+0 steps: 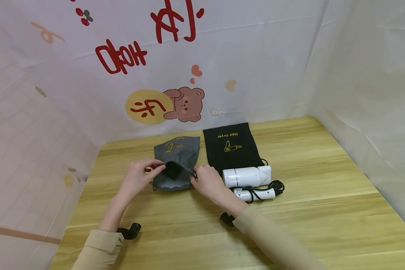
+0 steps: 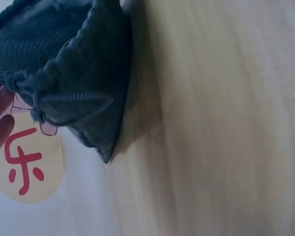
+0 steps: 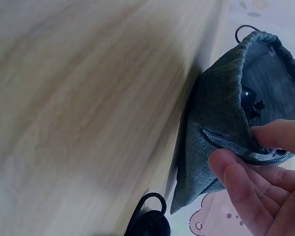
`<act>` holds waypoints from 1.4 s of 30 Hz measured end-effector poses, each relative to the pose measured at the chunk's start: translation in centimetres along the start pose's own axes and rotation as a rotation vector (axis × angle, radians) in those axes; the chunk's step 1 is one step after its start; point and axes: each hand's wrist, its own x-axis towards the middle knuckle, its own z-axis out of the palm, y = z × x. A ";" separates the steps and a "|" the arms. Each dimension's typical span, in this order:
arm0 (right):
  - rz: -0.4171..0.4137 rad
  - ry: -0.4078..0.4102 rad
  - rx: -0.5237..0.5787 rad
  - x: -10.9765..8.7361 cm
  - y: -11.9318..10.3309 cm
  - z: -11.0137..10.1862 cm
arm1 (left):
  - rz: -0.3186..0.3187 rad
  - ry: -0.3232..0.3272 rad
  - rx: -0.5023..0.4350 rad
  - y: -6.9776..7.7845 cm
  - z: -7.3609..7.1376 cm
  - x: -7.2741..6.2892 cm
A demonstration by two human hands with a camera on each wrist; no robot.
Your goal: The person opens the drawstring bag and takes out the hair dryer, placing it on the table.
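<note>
A grey drawstring bag (image 1: 179, 150) with yellow print lies near the back of the table, its mouth held wide and facing me. At the left of its rim, my left hand (image 1: 138, 176) pinches the cloth between thumb and fingers. My right hand (image 1: 209, 182) grips the opposite side of the rim; in the right wrist view its thumb (image 3: 280, 135) is at the rim and its fingers lie outside the cloth. Inside the mouth shows a dark object (image 3: 248, 102), black and glossy, mostly hidden by the bag. The left wrist view shows a cord loop on the bag (image 2: 83, 64).
Right of the grey bag lies a flat black bag (image 1: 233, 146) printed "Hair Dryer". In front of it rests a folded white hair dryer (image 1: 246, 177) with its black cord (image 1: 276, 185) wound about the handle. A white printed curtain (image 1: 256, 56) stands behind the wooden table (image 1: 324, 210).
</note>
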 end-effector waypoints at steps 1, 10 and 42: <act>-0.003 0.004 -0.001 -0.1 0.0 -0.1 | -0.010 -0.004 -0.008 0.1 0.1 -0.1; -0.014 0.044 0.003 -0.5 -0.3 -0.4 | -0.145 0.025 -0.113 -0.7 0.7 -1.1; -0.196 -0.007 0.190 -1.0 -2.3 -0.9 | -0.289 0.014 -0.141 -2.0 3.8 0.0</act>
